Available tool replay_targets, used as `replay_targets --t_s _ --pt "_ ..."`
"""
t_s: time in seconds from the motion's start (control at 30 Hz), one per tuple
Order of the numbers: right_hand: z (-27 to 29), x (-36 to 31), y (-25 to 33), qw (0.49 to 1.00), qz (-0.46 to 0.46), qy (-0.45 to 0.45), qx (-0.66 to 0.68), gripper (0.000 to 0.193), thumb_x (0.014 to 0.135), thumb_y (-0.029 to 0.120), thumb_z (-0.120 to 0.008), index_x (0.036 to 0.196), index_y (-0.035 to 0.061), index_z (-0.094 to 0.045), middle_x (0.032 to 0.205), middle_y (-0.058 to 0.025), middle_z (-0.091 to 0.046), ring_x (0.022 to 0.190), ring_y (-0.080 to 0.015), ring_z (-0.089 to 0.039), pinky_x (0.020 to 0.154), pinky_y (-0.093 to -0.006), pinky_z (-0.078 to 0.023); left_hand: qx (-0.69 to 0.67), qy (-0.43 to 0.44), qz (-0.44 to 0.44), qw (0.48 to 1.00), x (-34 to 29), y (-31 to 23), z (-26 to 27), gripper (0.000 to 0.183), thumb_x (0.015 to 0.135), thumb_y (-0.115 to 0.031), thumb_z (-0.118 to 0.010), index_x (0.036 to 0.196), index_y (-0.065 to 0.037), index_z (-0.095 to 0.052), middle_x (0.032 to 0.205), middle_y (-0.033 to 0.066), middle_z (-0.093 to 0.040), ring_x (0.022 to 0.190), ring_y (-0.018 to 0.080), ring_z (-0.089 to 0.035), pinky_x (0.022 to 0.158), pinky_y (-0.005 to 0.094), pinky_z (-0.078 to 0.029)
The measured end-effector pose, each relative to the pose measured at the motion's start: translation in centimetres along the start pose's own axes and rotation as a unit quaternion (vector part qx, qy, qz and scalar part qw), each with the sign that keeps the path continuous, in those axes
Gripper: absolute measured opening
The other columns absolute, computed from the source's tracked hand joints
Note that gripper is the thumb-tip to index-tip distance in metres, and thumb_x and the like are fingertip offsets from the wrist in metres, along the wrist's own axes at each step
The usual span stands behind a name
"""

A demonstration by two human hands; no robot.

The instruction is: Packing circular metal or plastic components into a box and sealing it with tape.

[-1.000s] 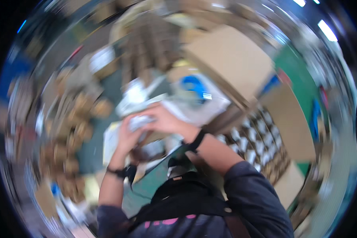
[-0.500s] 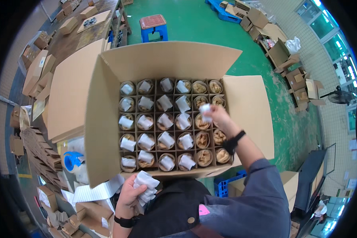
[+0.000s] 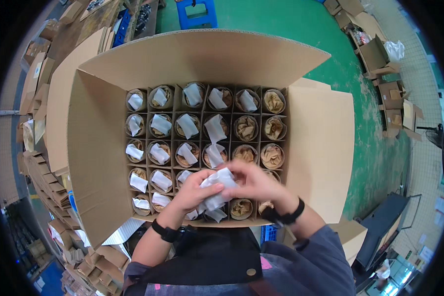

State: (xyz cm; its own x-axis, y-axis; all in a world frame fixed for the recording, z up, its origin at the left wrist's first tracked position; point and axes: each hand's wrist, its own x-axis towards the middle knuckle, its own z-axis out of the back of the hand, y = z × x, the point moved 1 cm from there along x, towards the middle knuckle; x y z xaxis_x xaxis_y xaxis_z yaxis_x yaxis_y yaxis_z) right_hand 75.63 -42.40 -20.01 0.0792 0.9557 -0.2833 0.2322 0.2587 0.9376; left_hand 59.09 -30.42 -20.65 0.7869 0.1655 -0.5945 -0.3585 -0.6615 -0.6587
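Over the near middle of a large open carton, both my hands meet on a stack of small white packets. My left hand grips the stack from the left, thumb across it. My right hand closes on the stack's right side, its fingers partly blurred. Below, cardboard dividers form cells with round tubes topped with crumpled brown paper. White packets lie on most tubes. Bare brown paper shows mainly in the two right columns. My hands hide several near cells.
The carton's side flap spreads out to the right. Flat cardboard sheets lie at the left. A blue stool stands beyond on the green floor. More opened cartons line the right wall.
A white packet now lies in the fifth cell of the far row. My right hand has come back left to the stack, and my left hand has risen over the carton. The view has shifted.
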Motion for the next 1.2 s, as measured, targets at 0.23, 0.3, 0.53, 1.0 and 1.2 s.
replay_targets --t_s 0.23,0.3,0.53,1.0,1.2 --pt "8.4 4.2 -2.6 0.903 -0.062 -0.292 -0.309 0.054 0.067 0.019 -0.079 0.110 -0.0016 -0.055 0.084 -0.0171 -0.066 0.080 -0.0247 -0.066 0.069 -0.0346 -0.052 -0.066 -0.109 0.004 0.992 2.4 2.4 -0.8 0.040 0.079 -0.008 -0.075 0.111 -0.002 -0.052 0.093 0.0027 -0.062 0.083 0.0108 -0.063 0.075 0.0262 -0.053" --pt "9.7 6.7 -4.6 0.796 -0.066 -0.290 -0.527 0.048 0.071 0.024 -0.075 0.107 -0.0010 -0.056 0.085 -0.0182 -0.064 0.081 -0.0360 -0.062 0.072 -0.0424 -0.050 -0.066 -0.090 0.018 0.994 2.6 2.5 -0.7 0.037 0.081 -0.009 -0.073 0.110 -0.004 -0.050 0.093 0.0031 -0.062 0.085 0.0116 -0.063 0.076 0.0272 -0.054" --pt "1.6 -1.8 -0.6 0.995 -0.078 -0.056 0.003 0.051 0.078 0.023 -0.076 0.120 0.0010 -0.055 0.102 -0.0094 -0.054 0.086 -0.0133 -0.053 0.076 -0.0282 -0.046 -0.211 0.074 0.068 0.972 2.0 1.3 -1.9 0.040 0.085 -0.010 -0.068 0.119 -0.002 -0.047 0.105 0.0071 -0.060 0.096 0.0150 -0.062 0.082 0.0295 -0.052" --pt "0.3 -3.1 -5.4 0.920 0.030 -0.257 -0.295 0.048 0.080 0.015 -0.073 0.121 0.0008 -0.051 0.110 -0.0136 -0.053 0.083 -0.0159 -0.059 0.073 -0.0285 -0.050 -0.108 -0.026 0.009 0.994 1.4 6.1 -1.9 0.019 0.089 -0.020 -0.067 0.100 -0.007 -0.060 0.094 -0.0007 -0.060 0.086 0.0068 -0.055 0.078 0.0224 -0.045" --pt "-5.0 -9.1 -7.6 0.978 -0.067 -0.191 0.051 0.044 0.080 0.015 -0.072 0.118 0.0005 -0.055 0.109 -0.0125 -0.056 0.088 -0.0189 -0.062 0.071 -0.0299 -0.051 0.255 -0.125 -0.093 0.955 0.8 8.2 -4.2 0.053 0.086 -0.034 -0.068 0.122 -0.003 -0.043 0.082 0.0009 -0.053 0.075 0.0070 -0.051 0.066 0.0233 -0.044"
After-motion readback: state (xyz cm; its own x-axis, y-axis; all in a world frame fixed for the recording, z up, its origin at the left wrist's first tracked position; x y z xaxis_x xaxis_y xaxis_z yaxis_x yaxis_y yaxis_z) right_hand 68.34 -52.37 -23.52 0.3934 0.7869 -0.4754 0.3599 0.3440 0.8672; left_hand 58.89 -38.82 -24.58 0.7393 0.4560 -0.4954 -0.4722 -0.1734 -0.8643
